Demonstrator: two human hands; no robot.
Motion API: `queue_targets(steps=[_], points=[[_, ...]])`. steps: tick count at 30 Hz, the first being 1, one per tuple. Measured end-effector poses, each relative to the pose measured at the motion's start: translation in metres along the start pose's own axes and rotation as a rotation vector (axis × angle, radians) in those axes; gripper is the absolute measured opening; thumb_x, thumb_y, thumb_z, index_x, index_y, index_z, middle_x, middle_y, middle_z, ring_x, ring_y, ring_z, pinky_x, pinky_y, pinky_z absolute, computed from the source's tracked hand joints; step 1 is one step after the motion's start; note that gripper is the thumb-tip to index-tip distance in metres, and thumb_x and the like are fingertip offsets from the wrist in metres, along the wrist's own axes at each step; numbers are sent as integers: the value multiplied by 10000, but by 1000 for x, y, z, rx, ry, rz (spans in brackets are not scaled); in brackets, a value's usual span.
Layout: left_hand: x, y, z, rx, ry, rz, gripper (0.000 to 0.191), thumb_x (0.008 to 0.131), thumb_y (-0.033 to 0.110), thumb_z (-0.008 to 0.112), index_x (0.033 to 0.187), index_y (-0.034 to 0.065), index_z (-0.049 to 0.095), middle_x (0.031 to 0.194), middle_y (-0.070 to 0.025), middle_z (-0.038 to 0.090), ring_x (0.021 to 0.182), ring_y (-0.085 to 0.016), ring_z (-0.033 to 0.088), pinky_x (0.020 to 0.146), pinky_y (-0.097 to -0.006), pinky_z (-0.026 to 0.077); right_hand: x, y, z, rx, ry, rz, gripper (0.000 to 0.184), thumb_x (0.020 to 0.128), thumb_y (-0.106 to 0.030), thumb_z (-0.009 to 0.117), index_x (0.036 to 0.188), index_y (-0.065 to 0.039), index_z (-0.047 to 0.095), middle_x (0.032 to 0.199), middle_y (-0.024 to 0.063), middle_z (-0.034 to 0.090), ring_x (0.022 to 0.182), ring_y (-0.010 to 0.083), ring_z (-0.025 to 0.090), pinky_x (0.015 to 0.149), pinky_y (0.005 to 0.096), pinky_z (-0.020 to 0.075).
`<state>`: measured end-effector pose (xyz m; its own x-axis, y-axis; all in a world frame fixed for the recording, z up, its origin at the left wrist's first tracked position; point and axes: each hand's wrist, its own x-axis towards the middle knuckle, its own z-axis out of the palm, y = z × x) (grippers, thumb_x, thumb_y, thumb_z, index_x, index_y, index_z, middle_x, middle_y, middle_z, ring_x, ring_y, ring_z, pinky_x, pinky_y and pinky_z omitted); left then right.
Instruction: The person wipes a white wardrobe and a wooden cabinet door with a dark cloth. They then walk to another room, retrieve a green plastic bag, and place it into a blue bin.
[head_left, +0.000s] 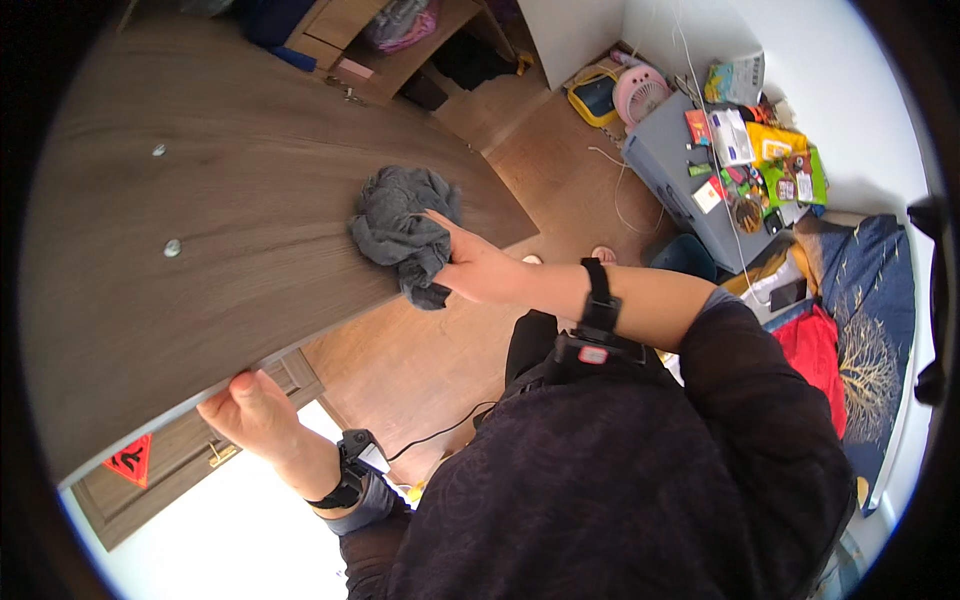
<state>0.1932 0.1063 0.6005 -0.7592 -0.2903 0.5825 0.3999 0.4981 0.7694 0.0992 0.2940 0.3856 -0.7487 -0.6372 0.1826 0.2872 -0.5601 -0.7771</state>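
Note:
A crumpled dark grey cloth (405, 225) is bunched in my right hand (484, 262) and lies against a dark wood-grain panel (262, 187), near its lower right end. My thumb and fingers pinch the cloth's right side; some fingers are hidden. My left hand (251, 412) is at the panel's pale lower edge, with the thumb and fingertips against that edge. Whether its hidden fingers curl behind the panel cannot be seen. Two small round shiny fittings (172, 247) sit on the panel's face, left of the cloth. Both wrists wear black straps with small devices.
At the right, a grey cabinet (660, 187) holds packets and small items, with a pink fan (641, 94) beside it. A white cable hangs in front. Wooden shelving (330, 30) stands beyond the panel. A door with a red sign (131, 461) is at lower left.

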Motion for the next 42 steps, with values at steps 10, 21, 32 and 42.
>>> queue_targets(steps=[10,21,32,42], points=[[-154,-163,5,389,-310,-488,224,968,148,551,1142,10,580,1028,-96,665,921,-188,624,816,-307,517,-57,168,-99,-61,731,571,200,934,-125,578,1113,-44,613,873,-3,607,838,98,567,733,278,484],[-430,-278,132,158,-1339,-1140,853,737,423,798,1372,6,410,1209,-242,562,1100,-343,595,904,-442,496,-7,70,-78,-306,-66,-218,567,828,-141,669,1361,-74,486,1497,287,301,1354,349,406,1059,385,384],[-438,-314,226,895,-1285,-1169,940,669,470,811,1403,78,373,1202,-198,485,1088,-386,562,878,-454,514,-45,364,-275,95,544,605,385,859,-26,601,1243,-29,567,1201,47,628,1147,147,533,991,317,419],[-437,-336,212,859,-1154,-1166,1000,694,478,800,1456,70,297,1325,-249,404,1193,-415,483,989,-460,443,141,390,-334,-302,274,79,473,850,-246,633,1235,10,537,1203,160,619,1075,266,599,904,371,465]])
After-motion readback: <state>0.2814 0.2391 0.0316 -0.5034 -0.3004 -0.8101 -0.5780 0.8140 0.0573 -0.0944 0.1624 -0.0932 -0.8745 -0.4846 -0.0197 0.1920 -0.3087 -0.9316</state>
